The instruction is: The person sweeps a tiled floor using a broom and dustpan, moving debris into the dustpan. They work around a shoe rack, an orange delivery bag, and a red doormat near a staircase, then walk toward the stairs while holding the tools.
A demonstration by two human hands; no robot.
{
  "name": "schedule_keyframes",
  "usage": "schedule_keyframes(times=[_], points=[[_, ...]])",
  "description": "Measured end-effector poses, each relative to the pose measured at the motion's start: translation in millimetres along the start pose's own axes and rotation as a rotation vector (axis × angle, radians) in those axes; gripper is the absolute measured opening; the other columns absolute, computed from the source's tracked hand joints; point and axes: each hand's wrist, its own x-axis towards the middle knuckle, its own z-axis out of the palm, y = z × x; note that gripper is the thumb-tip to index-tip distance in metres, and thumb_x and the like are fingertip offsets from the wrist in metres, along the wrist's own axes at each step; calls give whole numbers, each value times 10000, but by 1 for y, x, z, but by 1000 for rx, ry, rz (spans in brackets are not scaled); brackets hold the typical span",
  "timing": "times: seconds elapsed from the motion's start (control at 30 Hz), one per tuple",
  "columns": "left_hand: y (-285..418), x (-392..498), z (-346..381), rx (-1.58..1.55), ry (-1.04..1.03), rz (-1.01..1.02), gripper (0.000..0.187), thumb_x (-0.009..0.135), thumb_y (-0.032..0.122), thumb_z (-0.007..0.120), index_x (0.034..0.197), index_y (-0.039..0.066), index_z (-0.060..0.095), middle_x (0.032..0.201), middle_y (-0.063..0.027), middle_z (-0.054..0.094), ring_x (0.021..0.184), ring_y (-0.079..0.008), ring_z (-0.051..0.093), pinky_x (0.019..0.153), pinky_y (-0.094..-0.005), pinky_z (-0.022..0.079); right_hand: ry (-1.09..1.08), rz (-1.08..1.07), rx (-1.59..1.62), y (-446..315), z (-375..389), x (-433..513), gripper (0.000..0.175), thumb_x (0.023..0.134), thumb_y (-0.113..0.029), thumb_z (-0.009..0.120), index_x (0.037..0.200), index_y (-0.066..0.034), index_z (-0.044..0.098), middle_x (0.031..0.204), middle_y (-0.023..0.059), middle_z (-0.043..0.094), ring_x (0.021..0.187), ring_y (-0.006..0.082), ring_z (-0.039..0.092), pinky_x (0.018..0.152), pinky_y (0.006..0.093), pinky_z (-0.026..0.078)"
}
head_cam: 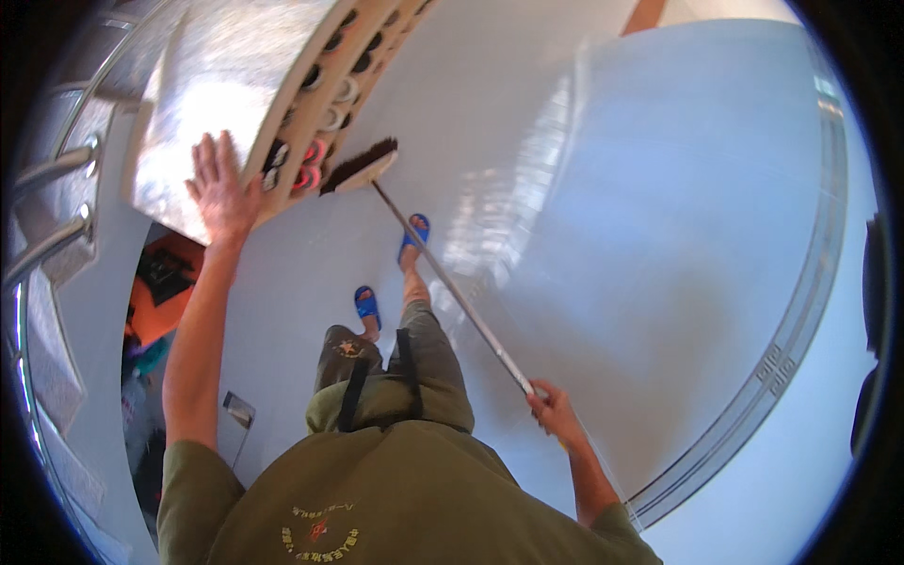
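Note:
My right hand [553, 412] grips the upper part of a long metal broom handle [452, 286]. The handle slants up and left to the broom head [364, 168], whose dark bristles lie beside the lower edge of a wooden shoe rack. My left hand [224, 192] is spread, palm down, at the corner of the pale, glossy top [212, 85] of the rack, with no object in it. Shoes [308, 166], some pink, some black or white, fill the rack's open shelves just right of that hand.
Smooth light floor [635, 233] spreads to the right, with a dark patterned border strip [777, 371]. Stairs with a metal railing [53, 244] stand at the left. Orange and dark items [159, 296] lie below my left forearm, near a long-handled dustpan [239, 409]. My feet wear blue slippers [415, 236].

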Motion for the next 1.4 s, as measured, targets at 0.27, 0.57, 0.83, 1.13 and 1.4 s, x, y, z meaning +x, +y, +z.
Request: schedule_keyframes(times=[0.27, 0.57, 0.83, 1.13, 1.4], points=[[11, 2, -7, 40, -22, -17, 909, 791, 276, 712, 1549, 215, 215, 1597, -86, 194, 1483, -327, 148, 1132, -627, 191, 407, -211, 107, -101, -94, 177, 313, 987, -284, 552, 1189, -51, 603, 584, 28, 544, 394, 113, 485, 324, 281, 367], [13, 6, 8, 73, 26, 87, 893, 821, 366, 669, 1556, 170, 201, 1600, -102, 191, 1481, -336, 158, 1144, -591, 173, 514, -181, 59, -226, -207, 427, 309, 965, -241, 469, 822, 20, 553, 561, 141, 554, 416, 280, 578, 390, 414, 485], [13, -2, 3, 123, -6, 74, 890, 839, 388, 664, 1560, 189, 181, 1598, -90, 185, 1481, -331, 141, 1145, -582, 179, 515, 139, -36, 47, -41, 309, 311, 992, -328, 441, 1023, -26, 509, 869, 207, 637, 728, 367, 654, 606, 482, 532], [-8, -14, 8, 72, 12, 114, 899, 844, 359, 675, 1560, 247, 144, 1604, -88, 158, 1487, -335, 114, 1122, -652, 191, 290, 279, -45, 273, 225, -29, 400, 979, -374, 460, 967, 10, 569, 836, 278, 652, 823, 468, 636, 748, 557, 488], [-33, -12, 14, -4, 12, 150, 902, 813, 363, 719, 1541, 197, 213, 1574, -171, 229, 1453, -386, 205, 1059, -701, 259, 317, 166, 567, 290, 208, -62, 358, 956, -404, 575, 850, -67, 634, 538, 8, 490, 372, 104, 426, 330, 278, 347]])
